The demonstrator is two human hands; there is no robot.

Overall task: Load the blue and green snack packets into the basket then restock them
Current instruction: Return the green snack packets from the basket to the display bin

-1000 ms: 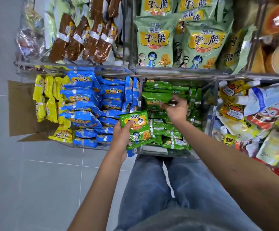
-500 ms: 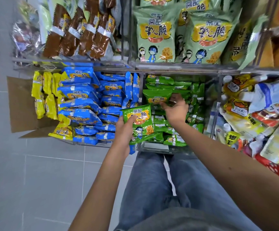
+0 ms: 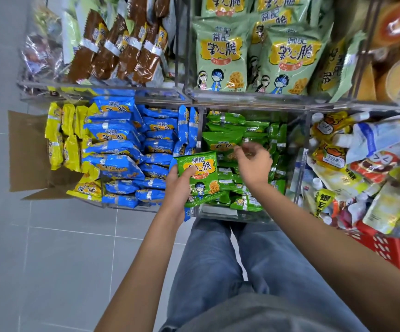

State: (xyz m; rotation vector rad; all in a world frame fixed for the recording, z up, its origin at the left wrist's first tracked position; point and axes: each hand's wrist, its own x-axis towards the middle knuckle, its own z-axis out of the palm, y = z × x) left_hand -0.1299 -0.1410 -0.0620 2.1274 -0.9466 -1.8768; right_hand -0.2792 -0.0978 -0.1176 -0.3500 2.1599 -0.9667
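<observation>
Fingers [image 3: 185,174] of the left hand [image 3: 177,188] are wrapped round a green packet [image 3: 200,173], thumb across its printed face and the rest hidden behind it. The packet is held upright at the front left corner of the green compartment, and more green film looks stacked beneath it. The right hand [image 3: 255,165] hovers just above the green packets [image 3: 227,134] lying in the clear bin [image 3: 218,213]. Its fingers [image 3: 243,149] are loosely curled and blurred, so I cannot tell whether they pinch anything. From here I judge these packets to be light, puffed with air, and made of glossy, crinkly film that slides easily. The snack inside is probably brittle. I would take each one flat across both faces or by a crimped end seal, without squeezing, and a stack would need a thumb on top to stop it fanning out. Left of a clear divider, blue packets [image 3: 122,130] of the same pillow shape lie heaped, with yellow packets [image 3: 57,135] beside them and an open cardboard box [image 3: 26,149] behind. On the shelf above stand larger pale green bags [image 3: 220,51]. A red basket [image 3: 390,250] of perforated plastic sits low on the right, on the grey tiled floor [image 3: 50,259], partly hidden under a bin of spouted pouches [image 3: 361,152].
</observation>
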